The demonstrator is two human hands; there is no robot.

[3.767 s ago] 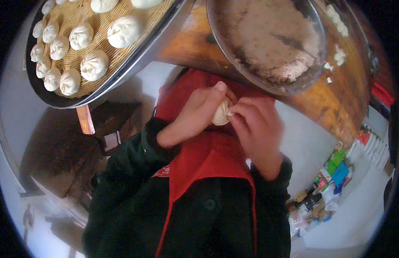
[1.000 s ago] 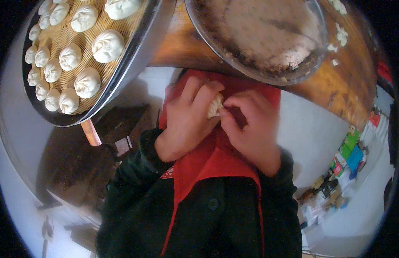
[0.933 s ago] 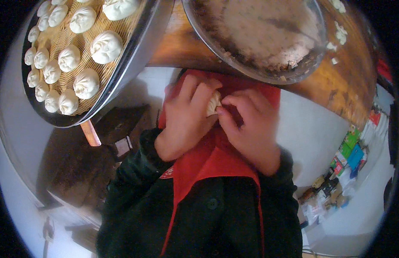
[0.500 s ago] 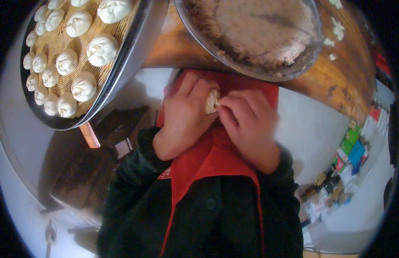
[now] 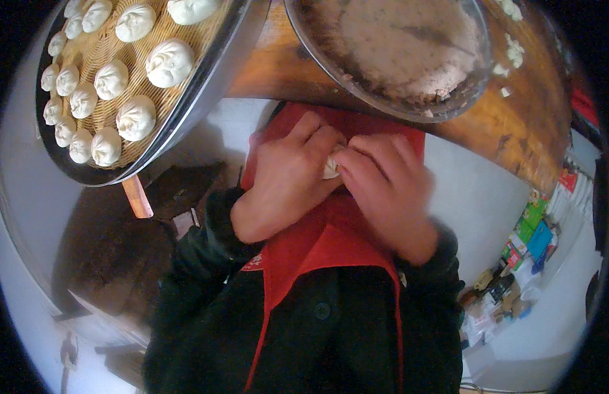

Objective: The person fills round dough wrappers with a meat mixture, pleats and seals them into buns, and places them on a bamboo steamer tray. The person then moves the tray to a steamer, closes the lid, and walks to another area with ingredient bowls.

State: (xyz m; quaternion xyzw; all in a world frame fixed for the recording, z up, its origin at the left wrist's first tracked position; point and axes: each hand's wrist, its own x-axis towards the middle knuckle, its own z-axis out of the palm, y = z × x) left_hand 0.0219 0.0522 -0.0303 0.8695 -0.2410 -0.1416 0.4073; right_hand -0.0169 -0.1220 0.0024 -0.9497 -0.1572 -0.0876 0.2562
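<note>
A pleated white dough bun (image 5: 330, 168) sits between my two hands, above the red apron, and most of it is covered by fingers. My left hand (image 5: 291, 174) cups the bun from its left side. The fingers of my right hand (image 5: 386, 180) pinch at its pleated top. At the upper left, several shaped buns (image 5: 135, 118) rest in curved rows on a round woven tray (image 5: 94, 69). A wide metal bowl (image 5: 409, 113) of pale ground filling (image 5: 396, 46) stands on the wooden table just beyond my hands.
The wooden table (image 5: 515, 134) has a curved near edge and bears dough scraps (image 5: 513, 49) at the right. Below the tray a wooden handle (image 5: 137, 197) juts out over a dark wooden piece of furniture (image 5: 114, 262). Assorted packages (image 5: 531, 230) lie at the far right.
My right hand has shifted over the bun, so less of it shows. The tray and bowl appear slightly higher in the picture, and the tray also lies a little further right.
</note>
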